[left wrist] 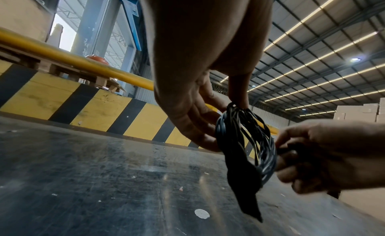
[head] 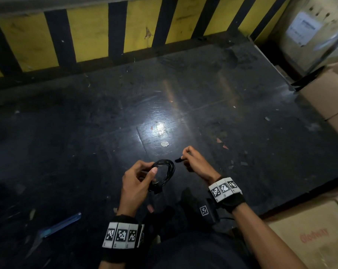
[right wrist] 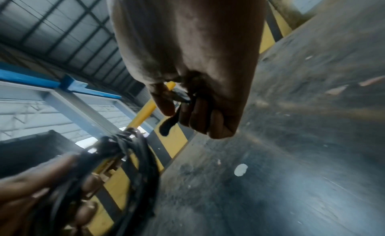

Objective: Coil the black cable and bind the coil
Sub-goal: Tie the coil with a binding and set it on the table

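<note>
Midair, left hand [head: 137, 178] grips cable coil [head: 165, 172]; right hand [head: 195, 162] pinches, seemingly, a black strap [head: 178, 160].

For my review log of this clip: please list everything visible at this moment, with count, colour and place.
coil: one, black cable, held above the table, near edge
strap: one, black, short end between coil and right hand
table: one, black, scratched, fills the middle
barrier: one, yellow and black stripes, behind the table
rail: one, yellow, above the barrier
boxes: several, brown cardboard, right side
blue tool: one, table's near left; kind unclear
white spot: one, table centre
wristbands: two, black with white markers
left hand: grips the coil
right hand: pinches the strap
</note>
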`<state>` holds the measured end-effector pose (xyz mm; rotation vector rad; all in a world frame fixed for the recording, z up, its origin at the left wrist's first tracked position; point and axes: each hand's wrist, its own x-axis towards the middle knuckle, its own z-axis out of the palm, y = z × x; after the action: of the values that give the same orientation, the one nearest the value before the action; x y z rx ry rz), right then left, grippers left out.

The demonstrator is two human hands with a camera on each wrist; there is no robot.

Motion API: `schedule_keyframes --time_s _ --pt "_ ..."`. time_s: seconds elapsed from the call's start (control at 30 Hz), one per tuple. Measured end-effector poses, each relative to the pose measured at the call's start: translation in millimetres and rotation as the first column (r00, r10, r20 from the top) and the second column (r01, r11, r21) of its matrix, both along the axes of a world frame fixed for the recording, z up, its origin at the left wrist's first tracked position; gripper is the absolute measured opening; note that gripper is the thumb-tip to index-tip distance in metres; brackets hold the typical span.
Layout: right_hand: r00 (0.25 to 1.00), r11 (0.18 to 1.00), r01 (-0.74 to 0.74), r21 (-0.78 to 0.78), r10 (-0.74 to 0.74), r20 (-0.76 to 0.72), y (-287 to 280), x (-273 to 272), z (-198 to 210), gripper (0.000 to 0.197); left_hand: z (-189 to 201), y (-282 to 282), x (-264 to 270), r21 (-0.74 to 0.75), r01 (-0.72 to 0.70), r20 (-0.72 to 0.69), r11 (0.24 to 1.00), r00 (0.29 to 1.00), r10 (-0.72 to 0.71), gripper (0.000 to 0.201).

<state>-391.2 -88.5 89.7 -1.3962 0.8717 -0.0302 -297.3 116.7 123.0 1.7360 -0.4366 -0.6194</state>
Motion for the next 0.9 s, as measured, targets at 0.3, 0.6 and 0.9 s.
schedule_keyframes --time_s 0.3,0.6,0.9 --pt "0.971 0.907 -0.208 -0.367 0.238 0.038 12.9 13.7 53.1 0.016 11.0 -1.7 -1.5 0.017 0.095 0.016 0.995 0.995 -0.095 0.011" --pt "0.954 0.855 -0.269 -0.444 0.299 -0.003 20.7 0.2 74.6 0.031 15.3 -2.8 -2.9 -0.058 0.025 -0.016 0.998 1.000 -0.026 0.005" --pt "0.893 0.627 -0.332 -0.705 0.450 -0.020 16.6 -8.7 70.0 0.029 23.2 -8.7 -4.0 -0.109 -0.018 -0.114 0.994 0.993 0.006 0.008"
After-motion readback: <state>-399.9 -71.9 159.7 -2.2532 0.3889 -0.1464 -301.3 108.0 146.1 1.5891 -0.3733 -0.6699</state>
